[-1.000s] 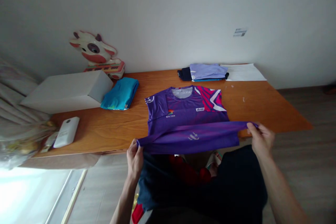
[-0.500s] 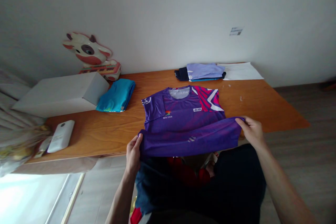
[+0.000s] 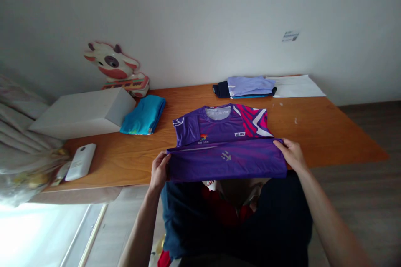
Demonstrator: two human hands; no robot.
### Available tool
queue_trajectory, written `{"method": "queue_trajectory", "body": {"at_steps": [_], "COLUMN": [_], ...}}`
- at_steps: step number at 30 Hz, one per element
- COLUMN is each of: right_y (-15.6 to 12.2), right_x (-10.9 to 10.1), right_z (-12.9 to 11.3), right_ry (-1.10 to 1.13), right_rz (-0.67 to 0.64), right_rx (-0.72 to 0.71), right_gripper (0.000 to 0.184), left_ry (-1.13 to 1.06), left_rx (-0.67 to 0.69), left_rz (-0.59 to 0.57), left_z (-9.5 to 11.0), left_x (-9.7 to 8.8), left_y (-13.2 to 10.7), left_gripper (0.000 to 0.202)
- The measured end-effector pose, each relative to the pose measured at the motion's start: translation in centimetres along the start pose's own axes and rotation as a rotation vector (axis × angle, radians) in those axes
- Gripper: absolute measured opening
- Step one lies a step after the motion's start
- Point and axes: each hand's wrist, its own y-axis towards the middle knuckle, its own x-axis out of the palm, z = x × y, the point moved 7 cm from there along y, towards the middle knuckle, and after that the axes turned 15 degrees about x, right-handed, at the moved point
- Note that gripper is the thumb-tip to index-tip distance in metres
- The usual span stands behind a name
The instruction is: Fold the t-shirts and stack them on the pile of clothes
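Observation:
A purple T-shirt (image 3: 219, 158) with a pink-and-white patterned sleeve lies on the wooden table, its collar toward the wall. Its lower part is turned up over the chest, hiding some of the small logo there. My left hand (image 3: 159, 169) pinches the left end of the turned-up hem. At the right end, my right hand (image 3: 291, 152) grips the same edge between thumb and fingers. The hem is stretched straight between both hands, and the fold hangs at the table's front edge, above my knees.
A blue folded garment (image 3: 144, 114) lies beside a white box (image 3: 84, 112), with a cow-shaped toy keyboard (image 3: 119, 69) behind. Folded clothes (image 3: 250, 86) and white paper (image 3: 296, 86) lie along the wall. A white device (image 3: 80, 162) is at the table's (image 3: 326, 133) left end.
Both hands have carried the hem slightly up toward the collar, so the fold covers more of the shirt's chest. A grey arrow print now shows fully. The view has shifted slightly.

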Motion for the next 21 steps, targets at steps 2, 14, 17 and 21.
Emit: {"method": "queue_trajectory", "body": {"at_steps": [2,14,17,21], "right_y": [-0.1,-0.4,-0.4,-0.3], "right_x": [0.2,-1.1,-1.3,-1.7], "right_z": [0.0,0.9,1.1,1.7], "right_ry": [-0.009,0.322,0.374,0.402], "right_rz": [-0.019,0.036,0.063,0.110], "right_rx": [-0.001,0.144,0.158,0.143], "right_gripper": [0.042,0.041,0.039,0.037], "left_ry": [-0.018,-0.034,-0.028,-0.012], "left_rx": [-0.027,-0.096,-0.092,-0.046], "left_rz": [0.011,0.012,0.030,0.126], "left_z": [-0.3,0.0,0.0,0.2], "left_x": [-0.1,0.6,0.5,-0.2], "left_y": [0.0,-0.1,-0.1,-0.3], "left_gripper": [0.033,0.045,0.044,0.039]}}
